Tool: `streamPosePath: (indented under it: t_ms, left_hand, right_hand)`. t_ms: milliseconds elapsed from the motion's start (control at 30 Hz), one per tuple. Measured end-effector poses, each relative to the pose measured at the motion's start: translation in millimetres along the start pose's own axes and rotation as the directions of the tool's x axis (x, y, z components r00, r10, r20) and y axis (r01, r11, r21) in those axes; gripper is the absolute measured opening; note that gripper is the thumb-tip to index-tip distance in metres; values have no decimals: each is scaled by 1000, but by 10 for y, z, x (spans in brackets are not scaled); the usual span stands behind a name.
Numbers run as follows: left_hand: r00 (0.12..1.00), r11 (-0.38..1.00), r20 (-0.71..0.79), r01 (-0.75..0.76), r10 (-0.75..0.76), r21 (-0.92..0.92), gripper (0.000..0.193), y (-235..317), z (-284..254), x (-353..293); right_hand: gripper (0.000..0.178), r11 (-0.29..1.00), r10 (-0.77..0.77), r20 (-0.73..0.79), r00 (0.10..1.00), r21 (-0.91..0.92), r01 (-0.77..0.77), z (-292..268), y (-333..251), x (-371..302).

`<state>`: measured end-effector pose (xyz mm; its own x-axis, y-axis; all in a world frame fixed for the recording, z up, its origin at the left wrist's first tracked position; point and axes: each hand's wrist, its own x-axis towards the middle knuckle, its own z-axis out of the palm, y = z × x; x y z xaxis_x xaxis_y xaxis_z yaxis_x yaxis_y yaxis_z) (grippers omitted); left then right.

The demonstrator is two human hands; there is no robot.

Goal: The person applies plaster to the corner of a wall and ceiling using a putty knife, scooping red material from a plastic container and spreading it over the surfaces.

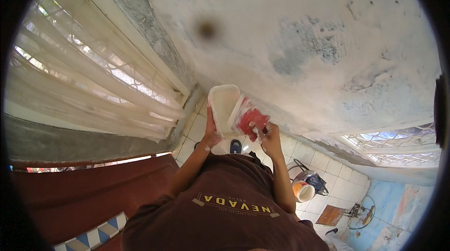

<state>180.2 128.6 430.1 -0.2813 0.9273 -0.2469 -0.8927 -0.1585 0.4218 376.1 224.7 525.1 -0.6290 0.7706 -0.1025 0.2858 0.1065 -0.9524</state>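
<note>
A white plastic tub (pixel 224 103), its inside coated with pale paste, is held out in front of me. My left hand (pixel 212 128) is closed on its left side, with white smears on the skin. In my right hand (pixel 267 134) is a red putty spreader (pixel 251 118), flat and streaked with white paste. The spreader's edge meets the tub's right rim; whether it touches is hard to tell. My right fingers are wrapped on the spreader's near end, and they too carry white smears.
Ahead rises a patchy plastered wall (pixel 309 72). A sheer curtain (pixel 93 77) covers a window on the left, above a dark red panel (pixel 93 194). On the tiled floor stand an orange-and-white bucket (pixel 304 192) and a dark bag (pixel 318 183). A brown board (pixel 330 215) lies nearby.
</note>
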Motion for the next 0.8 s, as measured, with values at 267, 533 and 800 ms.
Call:
streamPosePath:
  t_ms: [267,533,800]
  left_hand:
    - [801,689,507,-563,319,456,74,490,-203,-26]
    - [972,981,233,-72,29,178,73,1198,-609,-80]
    - [969,987,186,153,-159,48,69,1683,-638,-87]
  right_hand:
    - [32,900,-31,-261,965,412,140,636,-238,311]
    - [30,879,-243,-383,891,301,369,744,-1250,882]
    - [19,529,-849,-452,275,-736,422,-250,-3272,1243]
